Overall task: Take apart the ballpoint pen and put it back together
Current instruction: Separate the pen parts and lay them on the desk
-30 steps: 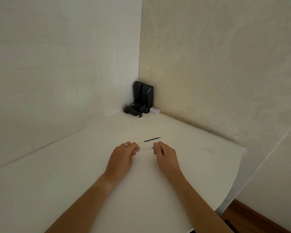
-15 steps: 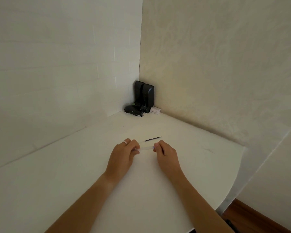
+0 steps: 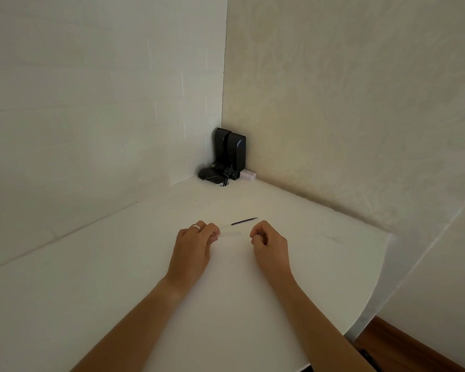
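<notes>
My left hand (image 3: 193, 247), with a ring on one finger, pinches the left end of the clear pen barrel (image 3: 231, 234), which points right just above the white table (image 3: 226, 304). A gap separates the barrel's free end from my right hand (image 3: 269, 244). That hand's fingers are curled closed, and whether a small pen part sits between the fingertips is hidden. The thin dark ink refill (image 3: 243, 221) lies on the table just beyond the barrel, apart from both hands.
Black upright devices (image 3: 230, 154), a dark rounded object with cords (image 3: 209, 174) and a small white box (image 3: 248, 175) sit in the far wall corner. The table's curved edge (image 3: 371, 304) drops off to the right over a wooden floor (image 3: 403, 347).
My right hand has come off the barrel's right end and moved right, opening a gap. My left hand still holds the barrel. The refill has not moved.
</notes>
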`<state>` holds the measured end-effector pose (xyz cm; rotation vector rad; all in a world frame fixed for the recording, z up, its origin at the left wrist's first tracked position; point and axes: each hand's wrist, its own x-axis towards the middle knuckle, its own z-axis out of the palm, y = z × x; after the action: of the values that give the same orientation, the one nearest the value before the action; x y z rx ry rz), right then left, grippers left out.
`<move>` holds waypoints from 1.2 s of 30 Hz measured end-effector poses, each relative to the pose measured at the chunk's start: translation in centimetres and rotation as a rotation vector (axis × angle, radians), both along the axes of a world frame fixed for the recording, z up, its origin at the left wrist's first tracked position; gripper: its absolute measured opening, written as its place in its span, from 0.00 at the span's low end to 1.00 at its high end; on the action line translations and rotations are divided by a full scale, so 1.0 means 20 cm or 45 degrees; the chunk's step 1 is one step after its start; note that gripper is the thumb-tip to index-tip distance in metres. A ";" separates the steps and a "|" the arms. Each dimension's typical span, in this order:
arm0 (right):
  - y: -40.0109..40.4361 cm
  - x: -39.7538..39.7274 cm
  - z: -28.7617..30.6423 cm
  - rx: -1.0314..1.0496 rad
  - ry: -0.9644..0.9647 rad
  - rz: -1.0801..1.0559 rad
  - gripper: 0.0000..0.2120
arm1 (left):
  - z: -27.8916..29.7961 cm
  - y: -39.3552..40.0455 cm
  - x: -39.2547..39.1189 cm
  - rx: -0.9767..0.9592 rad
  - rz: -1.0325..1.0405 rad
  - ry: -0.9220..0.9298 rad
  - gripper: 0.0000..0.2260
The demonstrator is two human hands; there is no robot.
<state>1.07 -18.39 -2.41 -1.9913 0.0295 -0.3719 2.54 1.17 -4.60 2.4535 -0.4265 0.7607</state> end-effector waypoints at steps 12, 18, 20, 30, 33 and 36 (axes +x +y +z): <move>0.08 0.05 -0.11 -0.785 -0.157 0.057 0.09 | -0.02 0.00 0.01 -0.027 0.175 0.078 0.06; 0.03 0.05 -0.07 -0.341 -0.160 -0.146 0.05 | -0.02 0.00 0.01 -0.050 0.147 0.098 0.05; 0.01 0.05 -0.07 -0.296 -0.176 -0.226 0.04 | -0.02 0.00 0.01 -0.053 0.112 0.100 0.05; -0.06 0.13 -0.06 -0.543 0.019 -0.372 0.05 | -0.01 0.00 0.02 -0.061 0.059 0.102 0.05; -0.05 0.13 -0.08 -0.522 0.023 -0.383 0.06 | -0.01 0.00 0.02 -0.063 0.051 0.102 0.05; -0.06 0.13 -0.08 -0.484 -0.009 -0.399 0.05 | -0.01 0.00 0.02 -0.067 0.042 0.104 0.05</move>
<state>3.61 -19.67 -4.00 -2.3663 0.2880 -0.6223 2.93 1.20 -4.90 2.4380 -0.3317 0.6737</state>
